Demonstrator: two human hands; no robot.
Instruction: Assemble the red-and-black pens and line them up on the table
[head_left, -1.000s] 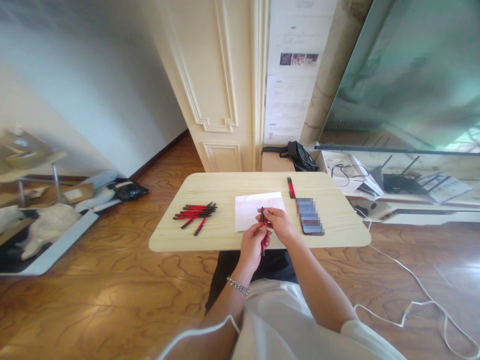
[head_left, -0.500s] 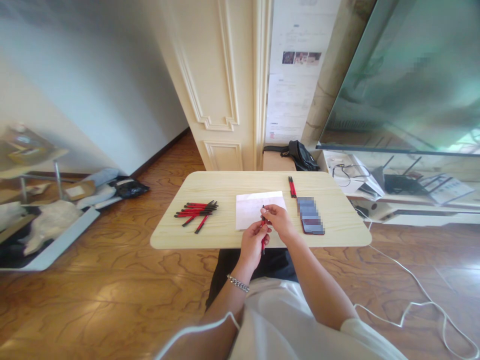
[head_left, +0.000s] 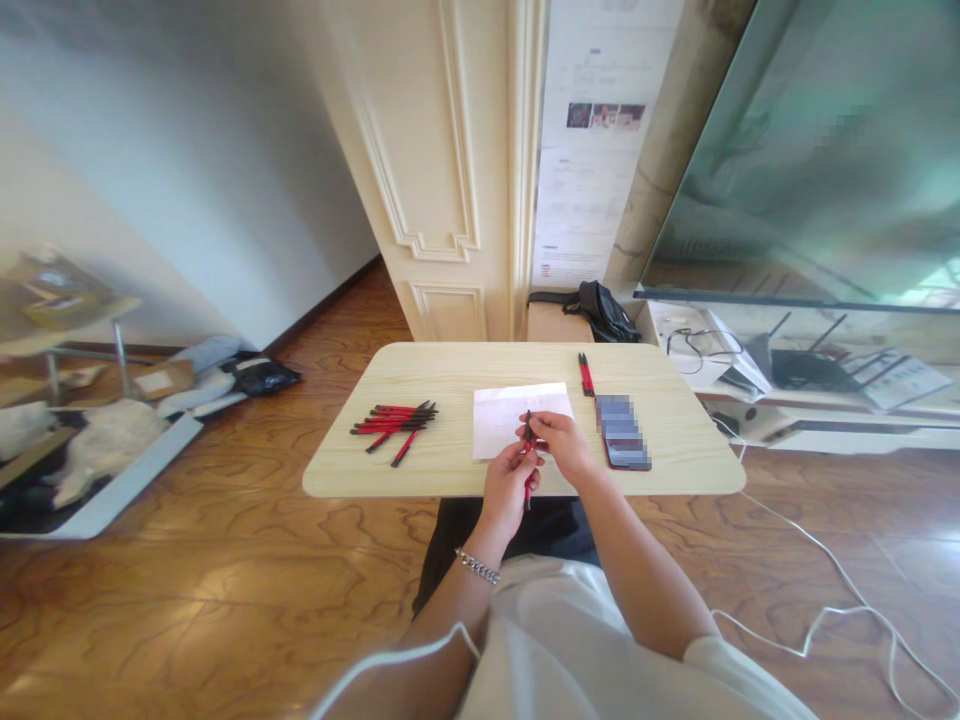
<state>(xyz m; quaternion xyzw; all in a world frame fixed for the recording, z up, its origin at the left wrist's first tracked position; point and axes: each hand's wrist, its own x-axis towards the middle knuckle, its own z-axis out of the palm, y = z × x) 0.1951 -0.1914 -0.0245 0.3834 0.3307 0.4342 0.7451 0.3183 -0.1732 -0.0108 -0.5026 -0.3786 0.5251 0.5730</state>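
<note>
Between my two hands a red and black pen (head_left: 528, 441) stands roughly lengthwise, its black end pointing away from me. My left hand (head_left: 513, 478) is closed round its lower red part. The fingers of my right hand (head_left: 559, 440) pinch near the black end. Beneath the hands lies a white sheet of paper (head_left: 495, 420) on the pale wooden table (head_left: 442, 475). Several red and black pens (head_left: 394, 425) are heaped on the left side. More pens of the same kind (head_left: 585, 374) lie side by side toward the back right.
A phone (head_left: 624, 432) with a blurred screen lies right of the paper. Behind the table a black bag (head_left: 600, 310) sits on a box (head_left: 551, 322). A white cable (head_left: 810, 545) trails over the floor at right. An open case (head_left: 142, 465) holds things at left.
The fingers of my right hand have shifted slightly at the pen's black end, leaving more of it showing. My left hand keeps its hold.
</note>
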